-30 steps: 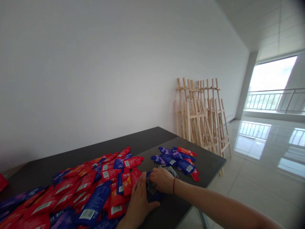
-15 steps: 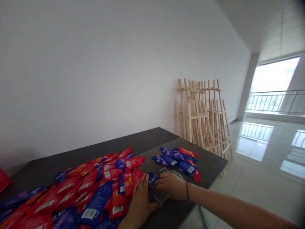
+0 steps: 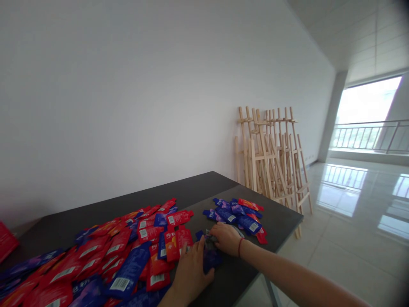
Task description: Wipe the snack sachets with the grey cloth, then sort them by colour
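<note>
Between my two hands a blue pouch lies flat on the dark table, partly covered. My right hand is closed over a crumpled grey cloth and presses it onto the pouch's upper part. At the pouch's left edge rests my left hand, its fingers stretched out and the thumb apart along the lower side. Just left of that hand spreads a large heap of red and blue pouches. A smaller pile of mostly blue pouches lies beyond my right hand.
The dark table ends at a corner on the right. Several wooden easels lean together by the white wall behind it. A red object stands at the far left. Shiny tiled floor stretches to the right.
My right hand has moved the cloth slightly left and up over the blue pouch, uncovering its lower end. The left hand has shifted slightly and still touches the pouch. Both heaps look unchanged.
</note>
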`<state>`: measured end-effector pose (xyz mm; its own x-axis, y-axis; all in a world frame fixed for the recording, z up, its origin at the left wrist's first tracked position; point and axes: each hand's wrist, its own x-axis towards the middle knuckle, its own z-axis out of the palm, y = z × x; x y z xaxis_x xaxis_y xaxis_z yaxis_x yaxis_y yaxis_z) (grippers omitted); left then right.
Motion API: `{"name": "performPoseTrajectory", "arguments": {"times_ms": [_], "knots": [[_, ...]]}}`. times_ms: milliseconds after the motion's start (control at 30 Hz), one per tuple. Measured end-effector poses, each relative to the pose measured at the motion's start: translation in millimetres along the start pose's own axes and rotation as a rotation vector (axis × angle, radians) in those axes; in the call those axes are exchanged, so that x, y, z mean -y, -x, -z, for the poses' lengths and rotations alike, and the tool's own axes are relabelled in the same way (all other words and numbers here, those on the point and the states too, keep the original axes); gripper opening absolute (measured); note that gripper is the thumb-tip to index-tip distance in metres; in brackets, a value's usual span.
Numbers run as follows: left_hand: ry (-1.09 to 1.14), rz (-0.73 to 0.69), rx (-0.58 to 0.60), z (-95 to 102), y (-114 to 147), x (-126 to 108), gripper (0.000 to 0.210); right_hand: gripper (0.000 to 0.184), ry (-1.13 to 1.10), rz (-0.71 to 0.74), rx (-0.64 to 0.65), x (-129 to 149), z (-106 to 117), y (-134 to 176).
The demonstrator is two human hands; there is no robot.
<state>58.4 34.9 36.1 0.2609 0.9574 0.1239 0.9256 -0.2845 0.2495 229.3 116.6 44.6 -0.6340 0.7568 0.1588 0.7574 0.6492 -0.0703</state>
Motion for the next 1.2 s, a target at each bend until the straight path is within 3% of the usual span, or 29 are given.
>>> {"name": "performPoseTrajectory", "arguments": {"times_ms": [133,200,367,467,567,700,800,867,1067,1200], "knots": [[-0.040,0.052,0.053,7.6,-7.1,-12.5,0.084,0.038,-0.189,0.243,0.065,-21.5,6.0,38.9],[-0.076,0.048,0.089,11.1,-12.8,-18.2,0.084,0.037,-0.288,0.260,0.078,-30.8,6.4,50.0],[-0.151,-0.041,0.100,17.3,-25.6,-34.8,0.067,0.031,-0.324,-0.168,-0.073,-38.2,-1.0,41.5],[-0.148,-0.076,0.055,18.9,-31.1,-39.9,0.055,0.028,-0.333,-0.295,-0.111,-33.3,-6.2,32.4],[-0.025,0.000,-0.051,19.3,-37.9,-34.9,0.045,0.031,-0.295,-0.241,-0.133,-27.6,-7.4,32.6],[0.308,0.163,-0.164,11.0,-41.3,-18.9,0.037,0.037,-0.248,-0.107,-0.120,-23.1,-4.0,32.6],[0.572,0.257,-0.090,-2.3,-30.2,-6.7,0.042,0.041,-0.223,-0.027,-0.078,-19.0,-2.1,23.1],[0.622,0.249,-0.038,-8.5,-18.2,1.5,0.047,0.042,-0.193,0.020,-0.056,-15.1,-2.0,14.7],[0.189,0.022,-0.183,-6.2,-3.9,17.6,0.047,0.038,-0.158,0.026,-0.058,-8.7,2.0,7.7],[0.048,0.047,-0.127,-14.8,-12.8,13.2,0.078,0.040,-0.172,0.171,-0.030,-10.3,10.0,26.8]]}}
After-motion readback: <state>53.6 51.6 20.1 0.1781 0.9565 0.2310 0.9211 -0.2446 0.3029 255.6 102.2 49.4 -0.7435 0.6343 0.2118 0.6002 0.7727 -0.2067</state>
